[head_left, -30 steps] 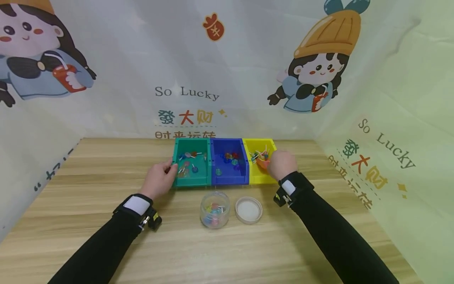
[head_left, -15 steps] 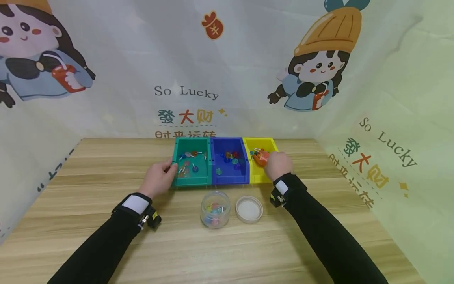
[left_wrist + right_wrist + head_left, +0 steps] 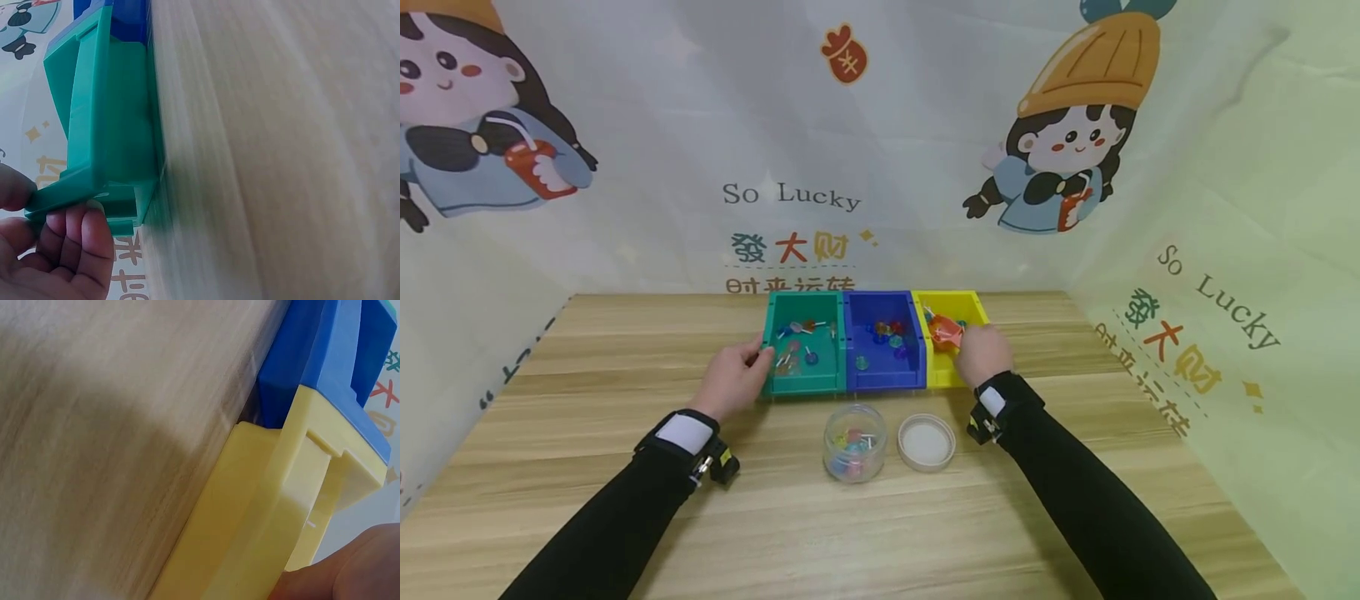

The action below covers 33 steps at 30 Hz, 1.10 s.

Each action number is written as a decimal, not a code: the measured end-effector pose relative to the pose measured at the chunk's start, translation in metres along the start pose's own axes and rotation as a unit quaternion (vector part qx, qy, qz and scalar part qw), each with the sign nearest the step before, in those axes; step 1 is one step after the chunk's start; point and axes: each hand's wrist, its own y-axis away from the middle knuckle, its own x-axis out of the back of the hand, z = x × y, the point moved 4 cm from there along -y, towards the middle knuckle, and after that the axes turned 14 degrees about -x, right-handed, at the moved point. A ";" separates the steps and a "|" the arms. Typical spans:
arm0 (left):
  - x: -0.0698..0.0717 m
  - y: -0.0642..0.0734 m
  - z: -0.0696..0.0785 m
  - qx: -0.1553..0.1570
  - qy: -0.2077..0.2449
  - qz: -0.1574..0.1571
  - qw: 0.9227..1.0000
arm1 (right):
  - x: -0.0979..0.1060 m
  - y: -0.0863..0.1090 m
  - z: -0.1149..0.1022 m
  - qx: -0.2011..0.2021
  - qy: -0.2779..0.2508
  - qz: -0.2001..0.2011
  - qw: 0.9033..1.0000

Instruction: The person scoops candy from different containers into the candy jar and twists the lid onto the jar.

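Note:
In the head view, my left hand [image 3: 733, 381] pinches the left rim of the green bin [image 3: 803, 383]; the left wrist view shows thumb and fingers on either side of that edge. My right hand [image 3: 985, 354] reaches over the right side of the yellow bin [image 3: 942, 377], gripping a small orange scoop [image 3: 945, 332] whose bowl lies inside. Small coloured pins sit around the scoop. The right wrist view shows only part of this hand [image 3: 369, 569] beside the yellow wall, with the scoop hidden. Between them, the blue bin [image 3: 883, 377] holds several round-headed coloured pieces.
Pins with coloured heads [image 3: 812, 357] lie in the green bin. In front of the joined bins stand a clear open jar [image 3: 854, 458] with coloured pins inside and a white round lid [image 3: 927, 443]. A printed curtain [image 3: 910, 150] hangs behind the wooden table [image 3: 865, 542].
My right hand has shifted slightly left and down with the orange scoop, which moved left among the pins in the yellow bin. My left hand stays on the green bin.

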 end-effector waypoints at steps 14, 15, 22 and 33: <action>0.002 0.000 0.005 -0.004 -0.007 0.012 1.000 | -0.003 -0.003 -0.003 -0.031 -0.044 -0.033 0.998; 0.002 0.000 0.005 -0.002 -0.005 0.011 1.000 | -0.003 -0.003 -0.002 -0.032 -0.047 -0.032 0.998; -0.001 0.000 0.000 0.003 -0.002 0.002 1.000 | -0.006 0.004 0.004 -0.047 -0.096 -0.021 0.994; -0.002 -0.001 0.000 0.004 -0.008 -0.004 1.000 | -0.008 0.014 0.015 -0.047 -0.138 0.010 0.989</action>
